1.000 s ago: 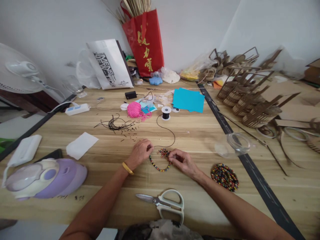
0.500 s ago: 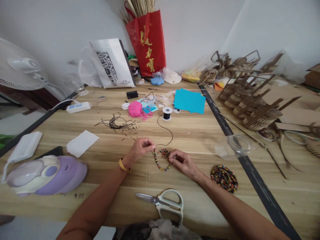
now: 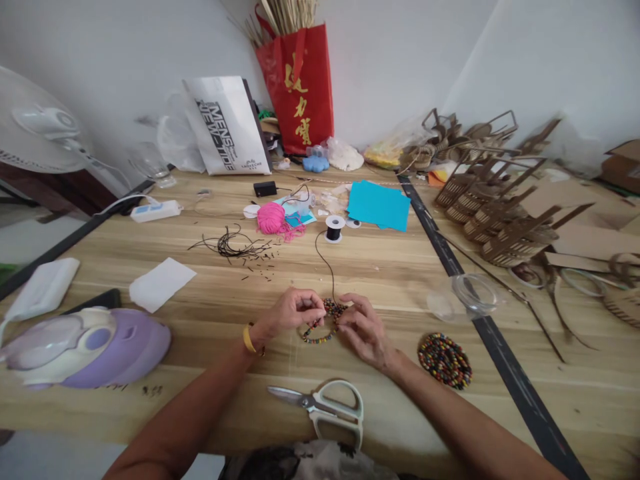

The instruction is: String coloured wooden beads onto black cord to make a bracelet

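Beaded strand (image 3: 320,341) lies curved, near centre. Left hand (image 3: 315,315) above it, right hand (image 3: 345,321) by loose beads (image 3: 334,308); cannot tell what either grasps. Black cord (image 3: 332,273) runs far; a tug could scatter beads.

At the upper centre of the frame, a red bag (image 3: 315,87) with gold characters stands before a pale wall (image 3: 390,60), dry stalks (image 3: 290,15) poking from its top. Left of it, a white paper bag (image 3: 225,127) printed "NEW-TIDE" stands tilted. A fan (image 3: 43,123) shows at the upper left edge, a white power strip (image 3: 155,211) below and right of it. A purple-and-white appliance (image 3: 133,353) sits lower left, near a white paper sheet (image 3: 163,285). Pink yarn (image 3: 271,219) lies above centre, left of overlapping blue sheets (image 3: 379,205). Brown slatted baskets (image 3: 517,237) crowd the upper right.
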A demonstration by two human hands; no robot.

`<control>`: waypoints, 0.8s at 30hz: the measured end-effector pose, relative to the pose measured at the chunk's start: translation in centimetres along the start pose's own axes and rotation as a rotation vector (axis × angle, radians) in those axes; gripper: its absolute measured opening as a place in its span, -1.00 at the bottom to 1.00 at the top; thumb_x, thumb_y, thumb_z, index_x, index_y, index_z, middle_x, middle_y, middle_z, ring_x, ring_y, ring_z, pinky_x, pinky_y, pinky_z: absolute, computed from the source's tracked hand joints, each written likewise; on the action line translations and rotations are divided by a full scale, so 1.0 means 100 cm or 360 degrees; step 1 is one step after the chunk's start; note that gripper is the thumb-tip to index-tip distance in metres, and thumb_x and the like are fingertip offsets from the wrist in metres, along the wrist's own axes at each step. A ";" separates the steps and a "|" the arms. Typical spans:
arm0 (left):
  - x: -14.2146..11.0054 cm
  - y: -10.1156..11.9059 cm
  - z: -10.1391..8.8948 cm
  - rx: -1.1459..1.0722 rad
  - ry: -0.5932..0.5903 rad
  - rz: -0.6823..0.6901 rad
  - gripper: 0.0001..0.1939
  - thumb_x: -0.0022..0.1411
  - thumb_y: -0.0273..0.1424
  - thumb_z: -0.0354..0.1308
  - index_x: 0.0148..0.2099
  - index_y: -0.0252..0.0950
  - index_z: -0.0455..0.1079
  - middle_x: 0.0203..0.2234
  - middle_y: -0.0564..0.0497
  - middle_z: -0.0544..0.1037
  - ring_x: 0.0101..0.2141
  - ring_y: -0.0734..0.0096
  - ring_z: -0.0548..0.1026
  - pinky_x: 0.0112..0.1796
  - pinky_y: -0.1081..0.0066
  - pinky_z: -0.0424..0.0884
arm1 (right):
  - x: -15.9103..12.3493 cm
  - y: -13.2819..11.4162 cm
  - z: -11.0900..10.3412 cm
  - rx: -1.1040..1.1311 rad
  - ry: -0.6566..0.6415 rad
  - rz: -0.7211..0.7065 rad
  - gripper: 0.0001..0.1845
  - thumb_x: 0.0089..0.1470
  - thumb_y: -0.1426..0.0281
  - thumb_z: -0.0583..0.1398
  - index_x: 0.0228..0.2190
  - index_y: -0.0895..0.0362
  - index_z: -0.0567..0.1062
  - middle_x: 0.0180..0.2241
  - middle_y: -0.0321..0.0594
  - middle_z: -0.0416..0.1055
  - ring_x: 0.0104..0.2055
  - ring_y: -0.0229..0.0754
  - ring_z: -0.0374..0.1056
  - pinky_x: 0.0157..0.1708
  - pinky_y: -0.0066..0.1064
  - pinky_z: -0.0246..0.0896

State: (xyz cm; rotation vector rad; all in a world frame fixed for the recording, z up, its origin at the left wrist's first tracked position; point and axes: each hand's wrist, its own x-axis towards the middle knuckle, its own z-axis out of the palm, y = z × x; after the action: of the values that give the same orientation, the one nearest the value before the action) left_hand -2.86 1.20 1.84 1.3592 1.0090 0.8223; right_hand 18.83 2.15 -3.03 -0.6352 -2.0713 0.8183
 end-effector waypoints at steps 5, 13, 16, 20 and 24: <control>0.002 -0.004 0.014 0.0157 0.0046 -0.0017 -0.80 0.09 -0.33 0.19 -0.42 -0.39 0.37 -0.59 0.03 0.49 -0.57 0.55 0.38 -0.48 0.54 0.28 | 0.002 -0.002 0.000 0.0001 -0.0115 -0.0150 -0.88 0.20 0.48 0.07 -0.27 0.11 0.41 -0.10 -0.03 0.34 -0.06 -0.12 0.32 -0.10 -0.28 0.28; 0.005 -0.013 0.018 0.0152 0.0017 -0.0018 -0.86 0.07 -0.40 0.21 -0.38 -0.42 0.42 -0.52 0.02 0.47 -0.48 0.52 0.37 -0.40 0.51 0.28 | 0.006 -0.007 0.002 0.0048 0.0060 -0.0145 -0.90 0.18 0.50 0.09 -0.29 0.12 0.41 -0.35 -0.14 0.43 -0.27 -0.19 0.36 -0.28 -0.36 0.32; 0.006 -0.015 0.017 0.0009 -0.0065 -0.0055 -0.79 0.05 -0.34 0.25 -0.35 -0.42 0.42 -0.50 0.02 0.47 -0.46 0.52 0.37 -0.37 0.50 0.28 | 0.006 -0.008 0.002 0.0069 0.0112 -0.0128 -0.89 0.16 0.52 0.12 -0.29 0.12 0.42 -0.36 -0.15 0.43 -0.29 -0.20 0.37 -0.30 -0.38 0.32; 0.006 -0.019 0.014 0.0009 -0.0119 -0.0102 -0.73 0.08 -0.26 0.24 -0.37 -0.43 0.42 -0.54 0.02 0.46 -0.50 0.53 0.34 -0.42 0.51 0.25 | 0.007 -0.008 -0.001 0.0048 0.0153 -0.0072 -0.90 0.16 0.51 0.12 -0.31 0.12 0.42 -0.37 -0.16 0.42 -0.30 -0.19 0.37 -0.31 -0.38 0.32; 0.007 -0.022 0.013 0.0005 -0.0148 -0.0167 -0.70 0.09 -0.22 0.21 -0.38 -0.42 0.42 -0.59 0.04 0.44 -0.54 0.54 0.34 -0.47 0.52 0.24 | 0.006 -0.006 -0.001 0.0051 0.0179 0.0004 -0.93 0.16 0.49 0.12 -0.32 0.12 0.42 -0.38 -0.16 0.41 -0.31 -0.21 0.35 -0.33 -0.38 0.31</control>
State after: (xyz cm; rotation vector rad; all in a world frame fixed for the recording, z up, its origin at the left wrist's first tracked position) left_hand -1.58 1.14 -0.45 1.3235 1.0002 0.6737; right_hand 18.55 2.15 -2.22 -0.6522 -1.9525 0.7974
